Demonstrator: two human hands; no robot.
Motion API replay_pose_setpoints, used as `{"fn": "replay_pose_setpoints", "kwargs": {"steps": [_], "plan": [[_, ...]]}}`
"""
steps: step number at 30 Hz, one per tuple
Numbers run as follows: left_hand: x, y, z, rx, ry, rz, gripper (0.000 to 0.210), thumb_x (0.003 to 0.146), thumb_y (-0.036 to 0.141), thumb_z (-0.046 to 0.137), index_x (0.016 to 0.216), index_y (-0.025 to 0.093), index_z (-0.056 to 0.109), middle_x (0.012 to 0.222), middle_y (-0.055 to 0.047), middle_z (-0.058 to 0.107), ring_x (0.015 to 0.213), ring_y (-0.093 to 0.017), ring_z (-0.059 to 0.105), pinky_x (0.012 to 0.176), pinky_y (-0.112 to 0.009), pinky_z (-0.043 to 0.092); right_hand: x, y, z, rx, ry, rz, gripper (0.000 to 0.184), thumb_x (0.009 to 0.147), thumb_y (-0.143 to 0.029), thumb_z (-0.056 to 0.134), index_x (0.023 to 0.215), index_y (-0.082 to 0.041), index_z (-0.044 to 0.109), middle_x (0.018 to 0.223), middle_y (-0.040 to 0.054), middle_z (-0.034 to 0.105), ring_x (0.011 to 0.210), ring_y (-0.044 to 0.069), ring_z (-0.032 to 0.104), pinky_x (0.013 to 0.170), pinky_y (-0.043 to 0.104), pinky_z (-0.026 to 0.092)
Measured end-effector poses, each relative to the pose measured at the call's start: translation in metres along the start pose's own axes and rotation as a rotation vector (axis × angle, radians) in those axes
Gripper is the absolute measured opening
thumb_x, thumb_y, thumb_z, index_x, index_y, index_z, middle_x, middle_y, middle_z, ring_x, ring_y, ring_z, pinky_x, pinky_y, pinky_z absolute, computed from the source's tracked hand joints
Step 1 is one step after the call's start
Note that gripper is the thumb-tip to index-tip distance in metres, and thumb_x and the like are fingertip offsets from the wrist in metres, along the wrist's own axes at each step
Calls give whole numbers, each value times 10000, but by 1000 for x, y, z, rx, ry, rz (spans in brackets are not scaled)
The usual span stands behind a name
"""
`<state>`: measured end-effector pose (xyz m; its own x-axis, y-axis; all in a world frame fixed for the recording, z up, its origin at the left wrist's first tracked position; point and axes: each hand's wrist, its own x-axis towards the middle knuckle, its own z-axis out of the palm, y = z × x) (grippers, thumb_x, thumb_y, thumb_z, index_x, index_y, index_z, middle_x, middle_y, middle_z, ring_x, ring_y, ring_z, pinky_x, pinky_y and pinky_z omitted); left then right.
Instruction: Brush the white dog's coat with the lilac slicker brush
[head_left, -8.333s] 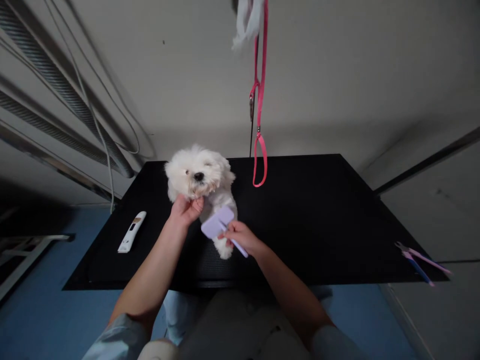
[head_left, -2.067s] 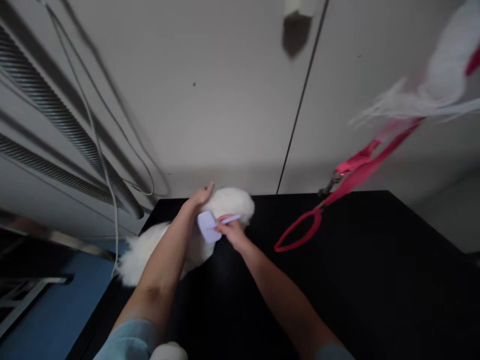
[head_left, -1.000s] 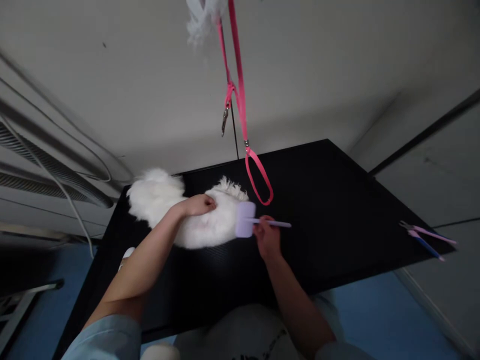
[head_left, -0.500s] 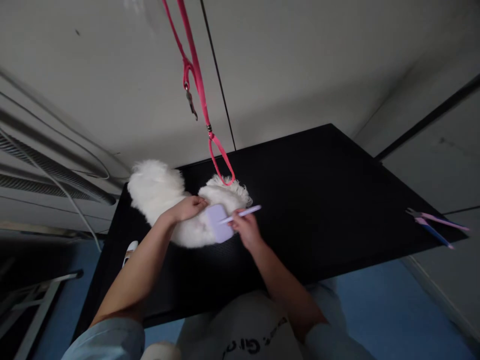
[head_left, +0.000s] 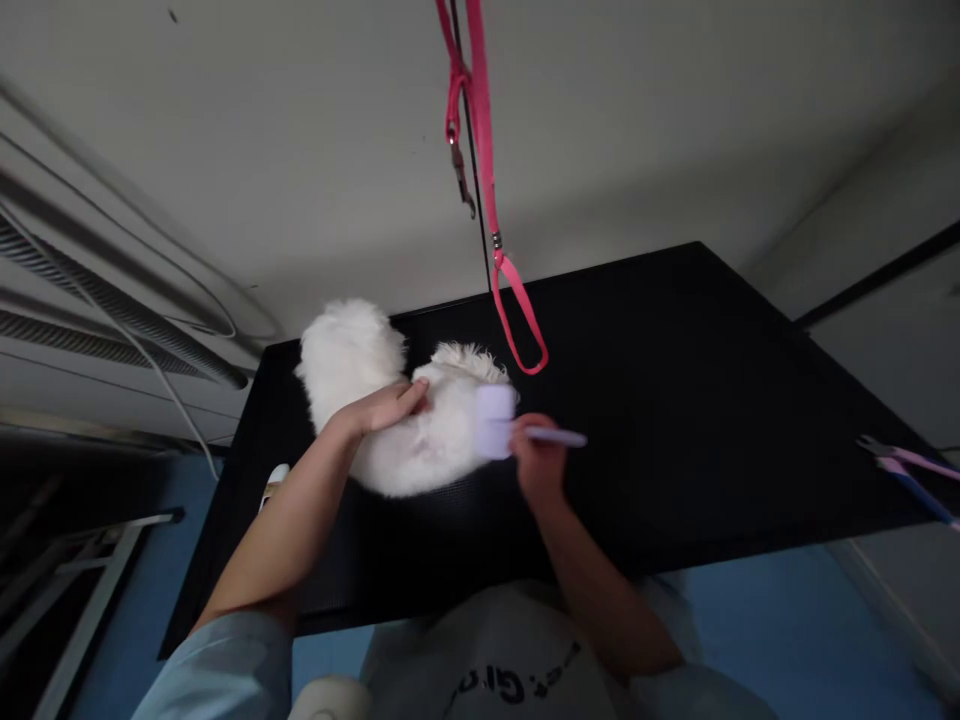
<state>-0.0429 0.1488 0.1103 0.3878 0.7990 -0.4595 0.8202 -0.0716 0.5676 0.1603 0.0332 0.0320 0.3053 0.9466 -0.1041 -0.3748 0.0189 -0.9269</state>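
Observation:
A fluffy white dog (head_left: 409,460) lies curled on the black table (head_left: 637,400), with a patch of pink skin showing through its fur. My left hand (head_left: 386,405) holds the dog near the middle of its body, thumb stretched out over the fur; the other fingers are partly hidden. In my right hand (head_left: 538,455) is a lilac slicker brush (head_left: 493,440), gripped by its handle. The brush head is at the right edge of the dog's fur, blurred by motion; whether it touches cannot be told.
A pink leash loop (head_left: 536,350) with a metal clip (head_left: 459,175) hangs above the table. Pliers (head_left: 911,470) with pink and blue handles lie at the right end. A white object (head_left: 277,475) sits beside my left forearm. Grey hoses (head_left: 112,300) run along the left wall.
The brush has moved right across the dog to the edge of its fur. My left thumb has stretched out. The view has shifted, so the leash hangs farther right.

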Motion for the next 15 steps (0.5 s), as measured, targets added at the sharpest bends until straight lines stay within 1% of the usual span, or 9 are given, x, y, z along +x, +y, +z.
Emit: {"fn": "replay_pose_setpoints", "kwargs": {"steps": [3, 4, 5, 6, 9, 10, 12, 14, 15], "plan": [[8, 0, -6, -58, -53, -17, 855, 828, 752, 143, 911, 109, 700, 933, -123, 695, 841, -230, 601, 837, -333, 452, -18, 11, 29, 25, -336, 116, 240, 617, -336, 750, 775, -206, 624, 643, -5, 653, 540, 153, 594, 506, 270, 468], [10, 2, -8, -60, -69, -17, 857, 829, 751, 138, 911, 110, 700, 936, -120, 695, 843, -228, 601, 836, -330, 454, -17, 14, 31, 57, -374, 189, 250, 632, -360, 732, 786, -197, 621, 602, -12, 639, 511, 147, 588, 494, 265, 462], [13, 5, -9, -42, -78, -15, 846, 831, 749, 143, 903, 115, 700, 923, -112, 695, 834, -225, 603, 826, -328, 456, -11, 16, 28, 74, -314, 231, 263, 651, -382, 716, 793, -188, 610, 586, -15, 630, 506, 147, 593, 498, 264, 461], [16, 8, -10, -5, -85, -14, 825, 835, 743, 157, 886, 123, 699, 896, -104, 696, 815, -223, 606, 810, -326, 460, -2, 16, 19, 68, -176, 222, 278, 655, -390, 713, 800, -181, 600, 570, -23, 617, 497, 143, 590, 496, 258, 455], [36, 22, -6, 184, -54, -40, 728, 850, 700, 237, 878, 131, 689, 872, -110, 700, 797, -240, 631, 773, -329, 466, 26, 8, -20, -3, 181, 44, 226, 673, -349, 695, 762, -171, 586, 511, -47, 559, 481, 114, 543, 480, 224, 410], [45, 26, -3, 268, -4, -74, 701, 848, 684, 273, 936, 121, 681, 923, -135, 702, 837, -261, 643, 778, -337, 466, 30, 6, -29, -8, 239, -5, 203, 675, -332, 688, 744, -173, 583, 503, -53, 544, 476, 104, 524, 475, 216, 396], [64, 33, 7, 422, 90, -158, 700, 830, 664, 342, 1110, 90, 627, 1081, -202, 673, 975, -313, 638, 811, -356, 462, 32, 6, -35, 20, 156, 7, 193, 651, -316, 698, 721, -178, 582, 503, -54, 538, 467, 99, 507, 466, 215, 389], [80, 36, 17, 490, 112, -217, 731, 807, 663, 386, 1221, 89, 570, 1191, -230, 628, 1081, -333, 609, 847, -357, 456, 33, 11, -30, 85, -72, 147, 243, 585, -322, 740, 702, -177, 585, 493, -49, 538, 446, 108, 506, 454, 232, 402], [86, 36, 20, 484, 87, -217, 729, 799, 667, 399, 1235, 108, 569, 1215, -220, 621, 1103, -328, 602, 860, -348, 455, 36, 13, -29, 122, -113, 211, 274, 554, -332, 759, 690, -175, 579, 477, -53, 524, 428, 107, 494, 448, 239, 405]]}}
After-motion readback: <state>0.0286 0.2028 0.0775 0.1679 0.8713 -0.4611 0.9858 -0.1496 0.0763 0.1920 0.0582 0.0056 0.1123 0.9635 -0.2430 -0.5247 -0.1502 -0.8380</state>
